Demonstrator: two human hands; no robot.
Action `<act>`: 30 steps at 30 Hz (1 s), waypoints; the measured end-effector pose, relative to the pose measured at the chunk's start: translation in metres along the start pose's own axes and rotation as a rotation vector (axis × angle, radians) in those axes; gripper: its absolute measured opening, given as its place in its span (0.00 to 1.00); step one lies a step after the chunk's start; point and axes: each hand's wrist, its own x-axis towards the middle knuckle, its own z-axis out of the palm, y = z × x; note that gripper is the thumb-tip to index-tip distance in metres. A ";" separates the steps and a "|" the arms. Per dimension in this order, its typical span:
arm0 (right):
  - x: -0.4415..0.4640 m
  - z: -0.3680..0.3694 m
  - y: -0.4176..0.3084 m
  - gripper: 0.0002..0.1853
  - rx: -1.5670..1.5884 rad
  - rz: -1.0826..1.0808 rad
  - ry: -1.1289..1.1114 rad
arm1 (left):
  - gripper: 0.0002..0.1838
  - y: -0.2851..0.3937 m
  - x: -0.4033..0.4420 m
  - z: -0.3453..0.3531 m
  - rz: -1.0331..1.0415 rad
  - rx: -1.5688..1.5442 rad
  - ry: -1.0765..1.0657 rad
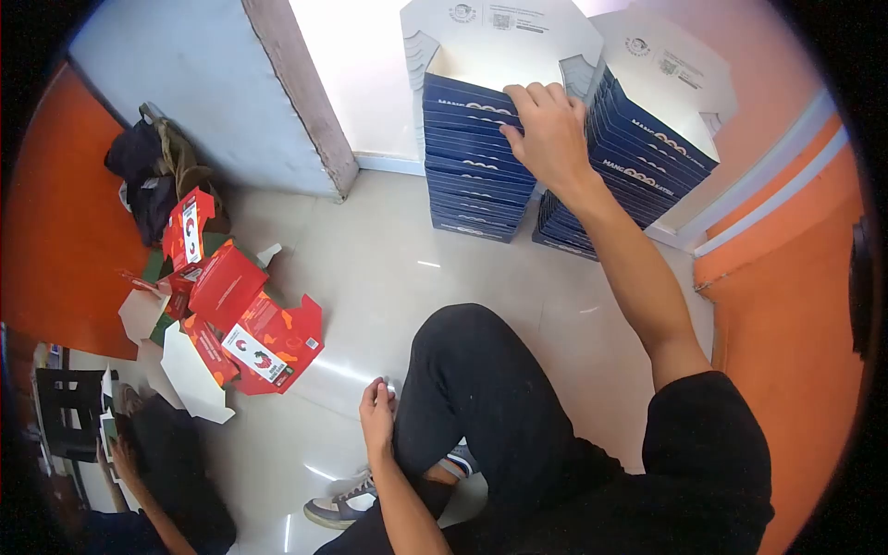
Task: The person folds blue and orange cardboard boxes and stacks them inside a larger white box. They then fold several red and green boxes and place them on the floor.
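My right hand (548,129) grips the front rim of the top blue cardboard box (472,113) in the left of two tall stacks. The fingers lie over the rim and the thumb is at the front panel. That box stands with its white lid (509,32) raised, and its inside shows. Low beside my bent knee, my left hand (376,416) has its fingers curled together. A small shiny bit shows at its fingertips, too small to name.
A second stack of blue boxes (638,153) stands at the right by the wall. Red printed cartons (250,314) lie in a loose heap on the floor to the left. Behind them is a dark bag (153,166). Another person's hand (120,458) holds a carton at lower left.
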 end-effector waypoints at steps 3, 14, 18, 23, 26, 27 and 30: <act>0.002 0.002 -0.002 0.28 -0.004 -0.007 0.039 | 0.24 -0.003 0.001 0.001 0.049 -0.032 0.033; -0.020 -0.057 0.001 0.28 -0.088 -0.025 0.286 | 0.24 -0.004 -0.003 -0.005 -0.005 0.036 0.086; 0.006 -0.075 0.106 0.25 -0.148 0.041 0.263 | 0.24 -0.018 0.008 -0.007 0.017 -0.010 0.095; 0.020 -0.081 0.151 0.28 0.214 0.022 -0.297 | 0.24 -0.008 0.005 -0.003 0.029 0.061 0.062; 0.018 -0.078 0.145 0.30 0.317 0.072 -0.444 | 0.23 -0.004 0.001 -0.004 -0.014 0.066 0.072; 0.017 -0.076 0.143 0.30 0.312 0.065 -0.434 | 0.23 -0.004 0.001 -0.004 -0.014 0.053 0.086; 0.007 -0.070 0.135 0.30 0.250 0.031 -0.413 | 0.23 -0.008 0.001 -0.005 -0.007 0.036 0.096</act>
